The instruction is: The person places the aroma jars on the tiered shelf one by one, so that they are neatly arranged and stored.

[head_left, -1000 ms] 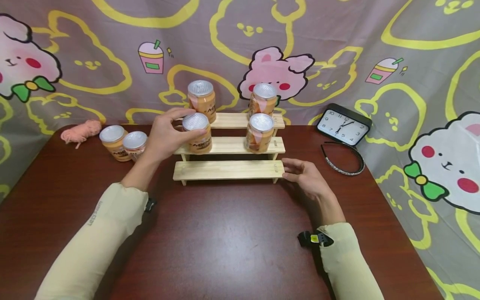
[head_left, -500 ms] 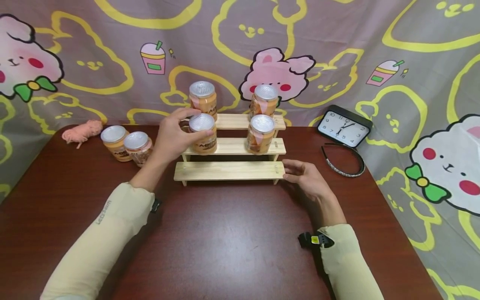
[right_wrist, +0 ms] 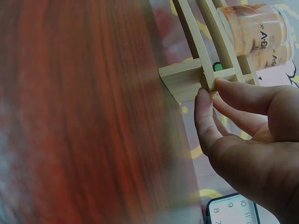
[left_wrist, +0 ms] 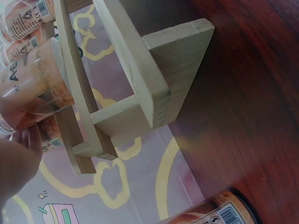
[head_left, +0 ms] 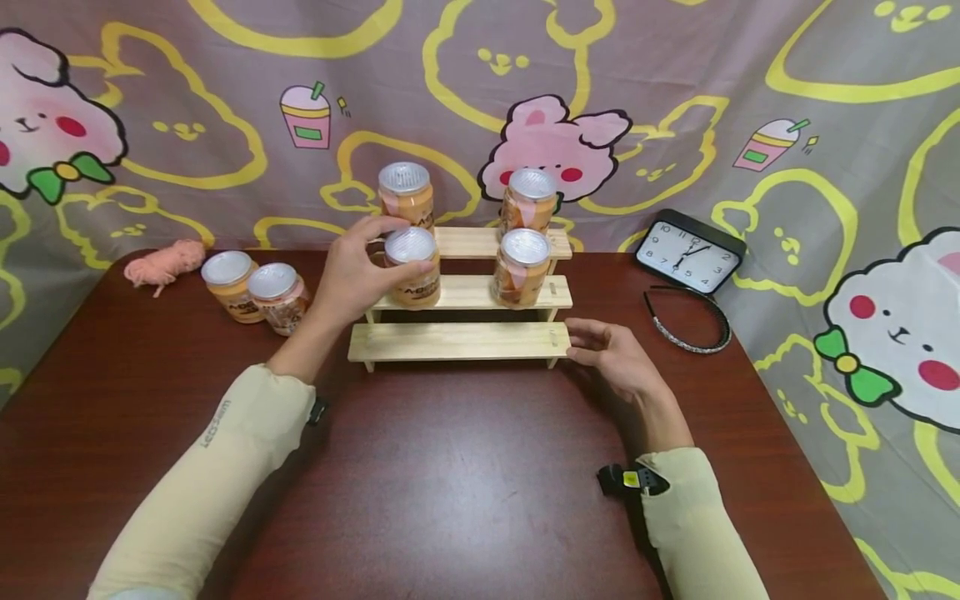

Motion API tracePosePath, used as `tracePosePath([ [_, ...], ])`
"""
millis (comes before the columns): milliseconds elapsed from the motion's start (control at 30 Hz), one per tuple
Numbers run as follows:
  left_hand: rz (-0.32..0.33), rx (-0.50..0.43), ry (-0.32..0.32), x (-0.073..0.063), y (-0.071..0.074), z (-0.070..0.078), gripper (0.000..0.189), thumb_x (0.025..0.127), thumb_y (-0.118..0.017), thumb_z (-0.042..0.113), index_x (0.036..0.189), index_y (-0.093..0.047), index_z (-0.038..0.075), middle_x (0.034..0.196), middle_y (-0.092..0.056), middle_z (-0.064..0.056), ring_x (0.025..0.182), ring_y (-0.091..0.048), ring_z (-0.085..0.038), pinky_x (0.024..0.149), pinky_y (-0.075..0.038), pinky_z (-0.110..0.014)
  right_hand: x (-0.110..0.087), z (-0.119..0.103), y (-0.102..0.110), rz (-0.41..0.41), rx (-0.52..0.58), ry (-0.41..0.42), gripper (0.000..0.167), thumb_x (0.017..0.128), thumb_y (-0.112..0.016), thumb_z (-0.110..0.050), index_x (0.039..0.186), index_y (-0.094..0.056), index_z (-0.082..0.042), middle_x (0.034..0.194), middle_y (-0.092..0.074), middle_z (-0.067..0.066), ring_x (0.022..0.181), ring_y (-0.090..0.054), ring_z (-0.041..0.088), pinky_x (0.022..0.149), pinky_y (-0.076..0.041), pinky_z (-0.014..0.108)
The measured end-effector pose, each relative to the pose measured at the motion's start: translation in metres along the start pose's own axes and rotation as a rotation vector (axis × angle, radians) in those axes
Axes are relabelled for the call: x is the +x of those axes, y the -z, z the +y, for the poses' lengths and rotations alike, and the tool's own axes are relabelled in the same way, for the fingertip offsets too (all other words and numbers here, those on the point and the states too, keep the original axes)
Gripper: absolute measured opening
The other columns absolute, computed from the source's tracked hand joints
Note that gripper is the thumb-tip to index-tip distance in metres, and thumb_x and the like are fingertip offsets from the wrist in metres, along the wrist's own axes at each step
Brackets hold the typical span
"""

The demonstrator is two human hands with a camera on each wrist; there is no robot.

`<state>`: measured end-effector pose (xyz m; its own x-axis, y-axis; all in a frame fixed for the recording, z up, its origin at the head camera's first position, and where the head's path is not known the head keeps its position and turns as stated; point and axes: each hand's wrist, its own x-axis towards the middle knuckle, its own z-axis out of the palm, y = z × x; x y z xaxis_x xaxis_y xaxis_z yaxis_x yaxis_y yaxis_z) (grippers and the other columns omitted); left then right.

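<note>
A three-tier wooden display stand (head_left: pixel 457 342) stands on the dark red-brown table. On the left part of its middle tier, my left hand (head_left: pixel 352 271) grips an orange-labelled can (head_left: pixel 412 287) with a silver lid, thumb in front and a finger behind the rim. The left wrist view shows this can (left_wrist: pixel 35 88) upright against the tier board, with fingertips curled at its lid end. My right hand (head_left: pixel 618 358) pinches the right end of the bottom tier between thumb and fingertips, seen closely in the right wrist view with the board end (right_wrist: pixel 208 77) at the fingertips.
Another can (head_left: pixel 520 275) sits on the middle tier's right; two more, one at left (head_left: pixel 406 200) and one at right (head_left: pixel 530 204), are on top. Two cans (head_left: pixel 232 292) and pink yarn (head_left: pixel 165 262) lie left. A clock (head_left: pixel 688 254) and headband (head_left: pixel 690 340) are right.
My left hand has slid the can a little to the right along the middle tier. The right hand stays at the bottom tier's end.
</note>
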<state>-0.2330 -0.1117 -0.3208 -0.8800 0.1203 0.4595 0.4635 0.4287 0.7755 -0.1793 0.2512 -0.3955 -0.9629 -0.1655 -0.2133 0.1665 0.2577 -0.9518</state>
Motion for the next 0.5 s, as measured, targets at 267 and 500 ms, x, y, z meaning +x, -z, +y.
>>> tracePosePath([
  [267, -0.031, -0.023, 0.009, -0.001, 0.003, 0.002, 0.060, 0.074, -0.093, 0.016, 0.126, -0.066, 0.000, 0.123, -0.063, -0.014, 0.109, -0.060, -0.026, 0.093, -0.052, -0.042, 0.000, -0.001, 0.000, 0.006, 0.010, -0.015, 0.052, 0.096, -0.061, 0.007, 0.146, -0.047, 0.008, 0.133, -0.057, 0.028, 0.111, -0.059, 0.018, 0.087, -0.054, 0.025],
  [500, -0.012, -0.058, 0.000, -0.004, 0.011, -0.003, 0.059, 0.077, -0.090, 0.010, 0.128, -0.064, -0.002, 0.125, -0.061, -0.014, 0.112, -0.060, -0.026, 0.098, -0.052, -0.038, 0.001, 0.000, -0.001, 0.016, 0.003, -0.023, 0.052, 0.096, -0.062, 0.007, 0.146, -0.048, 0.006, 0.132, -0.058, 0.025, 0.109, -0.059, 0.017, 0.086, -0.054, 0.026],
])
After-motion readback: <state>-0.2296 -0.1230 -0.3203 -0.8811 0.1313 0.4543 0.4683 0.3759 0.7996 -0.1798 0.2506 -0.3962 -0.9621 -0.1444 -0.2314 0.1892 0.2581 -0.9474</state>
